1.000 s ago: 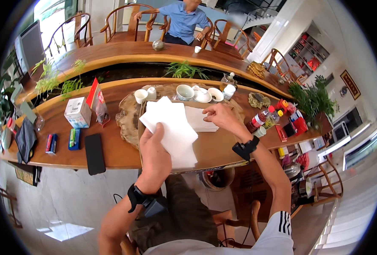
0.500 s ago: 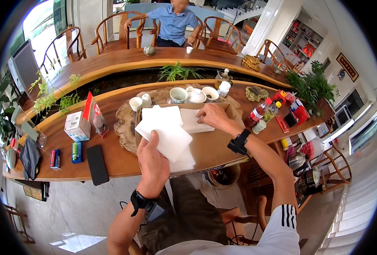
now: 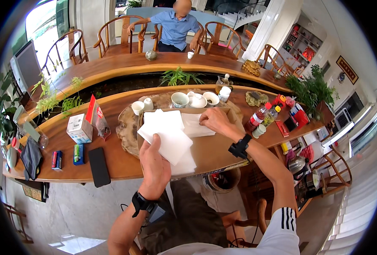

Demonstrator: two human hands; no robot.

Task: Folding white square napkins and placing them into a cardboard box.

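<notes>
A shallow cardboard box (image 3: 216, 155) lies at the near edge of the wooden table. My left hand (image 3: 155, 172) grips a square white paper sheet (image 3: 168, 142) by its near left edge, thumb on top. More white sheets lie under and behind it in the box, partly overlapped. At the box's far right side is another stack of thin white sheets (image 3: 193, 126). My right hand (image 3: 219, 122) reaches over that stack, with thumb and fingertips pinched together at its right edge. Whether a sheet is between those fingertips is too small to make out.
Beyond the box stand white cups (image 3: 180, 100) and a lidded bowl (image 3: 197, 100). To the left are a black phone (image 3: 99, 167), a small white carton (image 3: 78, 128) and a red-topped bag (image 3: 98, 118). Bottles (image 3: 258, 115) stand on the right. A person (image 3: 174, 29) sits across the table.
The whole view has shifted slightly, so the table sits a little lower. My right fingers have drawn into a tighter pinch at the stack's edge. My left hand keeps its sheet.
</notes>
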